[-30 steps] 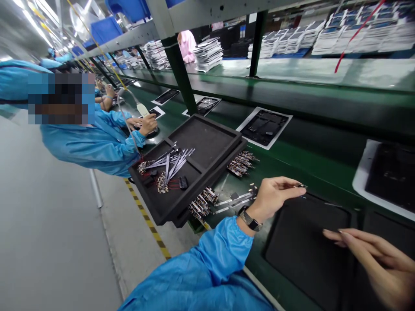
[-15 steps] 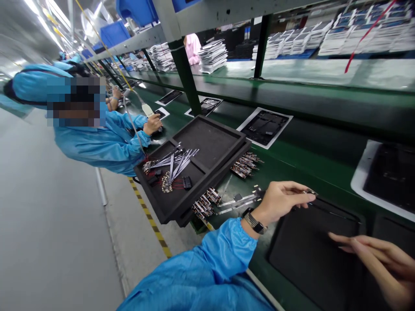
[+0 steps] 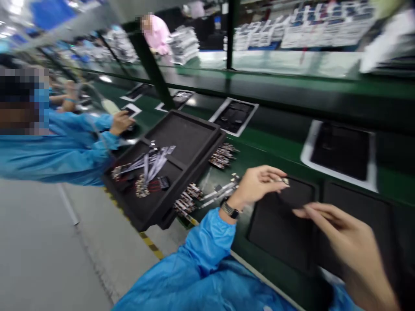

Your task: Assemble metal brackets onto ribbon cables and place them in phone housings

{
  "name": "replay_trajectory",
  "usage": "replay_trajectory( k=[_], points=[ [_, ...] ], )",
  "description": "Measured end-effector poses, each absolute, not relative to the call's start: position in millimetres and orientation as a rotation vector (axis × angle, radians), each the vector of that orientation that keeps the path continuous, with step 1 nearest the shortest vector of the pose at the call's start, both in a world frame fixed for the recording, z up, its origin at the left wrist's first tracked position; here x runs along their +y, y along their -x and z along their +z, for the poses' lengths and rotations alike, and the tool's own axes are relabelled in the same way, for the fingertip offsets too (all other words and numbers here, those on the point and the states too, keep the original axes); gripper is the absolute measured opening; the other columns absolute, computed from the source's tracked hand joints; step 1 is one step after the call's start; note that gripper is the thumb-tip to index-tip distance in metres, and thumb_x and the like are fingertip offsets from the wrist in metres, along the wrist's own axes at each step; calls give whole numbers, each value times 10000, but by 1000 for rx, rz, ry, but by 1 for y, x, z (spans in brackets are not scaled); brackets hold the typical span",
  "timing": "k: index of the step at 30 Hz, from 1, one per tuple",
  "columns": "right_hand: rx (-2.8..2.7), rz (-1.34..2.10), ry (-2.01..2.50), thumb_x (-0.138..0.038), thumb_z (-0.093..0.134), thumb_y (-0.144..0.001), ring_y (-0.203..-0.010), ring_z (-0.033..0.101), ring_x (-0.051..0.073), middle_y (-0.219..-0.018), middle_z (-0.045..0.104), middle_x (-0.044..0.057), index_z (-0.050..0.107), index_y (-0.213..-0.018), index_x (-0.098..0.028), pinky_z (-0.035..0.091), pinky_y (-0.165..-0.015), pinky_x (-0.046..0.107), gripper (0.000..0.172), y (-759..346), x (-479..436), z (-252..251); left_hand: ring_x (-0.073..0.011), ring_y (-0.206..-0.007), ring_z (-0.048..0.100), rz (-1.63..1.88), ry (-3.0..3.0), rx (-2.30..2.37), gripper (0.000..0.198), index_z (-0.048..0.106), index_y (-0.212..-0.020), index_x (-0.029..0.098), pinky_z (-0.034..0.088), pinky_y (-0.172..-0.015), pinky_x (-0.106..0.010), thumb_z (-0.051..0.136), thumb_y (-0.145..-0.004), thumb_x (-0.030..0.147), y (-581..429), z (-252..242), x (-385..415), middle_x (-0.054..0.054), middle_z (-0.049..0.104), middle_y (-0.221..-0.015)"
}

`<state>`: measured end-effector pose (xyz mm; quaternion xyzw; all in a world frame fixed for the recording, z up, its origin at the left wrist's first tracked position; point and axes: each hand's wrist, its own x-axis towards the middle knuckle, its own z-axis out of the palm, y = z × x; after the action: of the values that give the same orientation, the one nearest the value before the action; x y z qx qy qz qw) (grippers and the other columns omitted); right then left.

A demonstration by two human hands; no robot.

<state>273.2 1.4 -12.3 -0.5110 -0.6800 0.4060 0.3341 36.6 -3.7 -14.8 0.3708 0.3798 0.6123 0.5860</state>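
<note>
My left hand (image 3: 259, 185), with a watch on its wrist, pinches a small component (image 3: 285, 182) with pale, shiny contacts between thumb and fingertips. Just right of it and lower, my right hand (image 3: 340, 233) has thumb and forefinger pressed together; whether anything thin is between them, I cannot make out. Both hands are above a black flat mat (image 3: 282, 235) on the green bench. A second black mat (image 3: 356, 216) lies to the right, partly behind my right hand. Near my left wrist, pale flex cables (image 3: 218, 193) lie on the bench.
Stacked black trays (image 3: 194, 127) holding cables stand to the left, with bundles of small parts (image 3: 223, 155) beside them. Tablet-like housings (image 3: 340, 151) on white sheets line the belt behind. A co-worker's hand (image 3: 121, 123) works at far left. A green post (image 3: 152, 73) rises behind the trays.
The view has swung right, so the scene sits further left. My right hand has come more fully into view and its fingertips are nearer my left hand, which keeps its pinch.
</note>
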Motion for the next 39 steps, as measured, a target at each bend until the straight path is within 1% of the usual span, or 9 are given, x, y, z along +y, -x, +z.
replay_trajectory(
  k=[1, 3, 6, 10, 17, 22, 27, 32, 39],
  points=[
    [-1757, 1146, 1298, -569, 808, -851, -846, 801, 340, -870, 816, 114, 794, -946, -253, 657, -788, 411, 330, -269, -1, -7, -165, -788, 684, 1423, -874, 911, 455, 793, -1021, 148, 533, -770, -310, 933, -690, 429, -37, -14, -6, -86, 755, -924],
    [-1745, 1210, 1244, -528, 794, -888, -828, 794, 311, -871, 814, 103, 784, -954, -230, 636, -805, 407, 306, -262, -5, -1, -169, -798, 689, 1371, -951, 963, 332, 806, -948, 148, 522, -755, -287, 894, -749, 399, -36, -13, -9, -92, 766, -907],
    [-1763, 1270, 1183, -476, 773, -928, -803, 783, 274, -848, 810, 88, 777, -944, -206, 609, -803, 381, 270, -255, -9, 3, -171, -804, 691, 1235, -1100, 1002, 234, 831, -958, 158, 506, -768, -276, 844, -809, 339, -34, -13, -13, -88, 782, -905],
    [-1778, 1360, 1107, -436, 759, -946, -802, 772, 241, -840, 808, 71, 770, -925, -192, 588, -814, 354, 245, -250, -14, 3, -179, -810, 690, 1121, -1177, 992, 227, 828, -1005, 164, 506, -772, -283, 830, -820, 295, -34, -14, -18, -83, 781, -908],
    [-1721, 1493, 1107, -449, 762, -928, -781, 763, 228, -803, 799, 65, 753, -891, -179, 588, -796, 348, 273, -249, -15, 3, -180, -778, 666, 1027, -1229, 1010, 192, 825, -953, 169, 492, -739, -288, 830, -816, 303, -34, -13, -21, -69, 759, -852],
    [-1748, 1525, 1109, -433, 747, -936, -791, 766, 222, -817, 806, 62, 763, -916, -176, 585, -822, 346, 258, -250, -15, 4, -176, -740, 649, 990, -1225, 1031, 181, 829, -927, 172, 470, -697, -283, 835, -802, 303, -34, -11, -21, -64, 752, -812],
    [-1778, 1471, 1128, -418, 711, -966, -811, 761, 218, -837, 806, 58, 766, -917, -182, 582, -817, 333, 248, -250, -16, 4, -165, -704, 622, 1015, -1202, 1050, 168, 832, -924, 183, 462, -676, -279, 829, -808, 304, -34, -11, -22, -43, 709, -747],
    [-1790, 1466, 1138, -438, 697, -974, -814, 754, 221, -837, 803, 59, 762, -895, -188, 583, -820, 343, 270, -249, -16, 3, -170, -711, 626, 1017, -1229, 1067, 166, 835, -928, 193, 471, -677, -285, 824, -813, 312, -34, -11, -22, -45, 715, -756],
    [-1736, 1535, 1127, -385, 720, -944, -789, 761, 205, -827, 808, 59, 746, -898, -177, 573, -799, 313, 214, -248, -16, -1, -193, -770, 679, 985, -1290, 1083, 162, 823, -932, 166, 494, -709, -300, 800, -821, 282, -35, -9, -22, -76, 777, -848]
  ],
)
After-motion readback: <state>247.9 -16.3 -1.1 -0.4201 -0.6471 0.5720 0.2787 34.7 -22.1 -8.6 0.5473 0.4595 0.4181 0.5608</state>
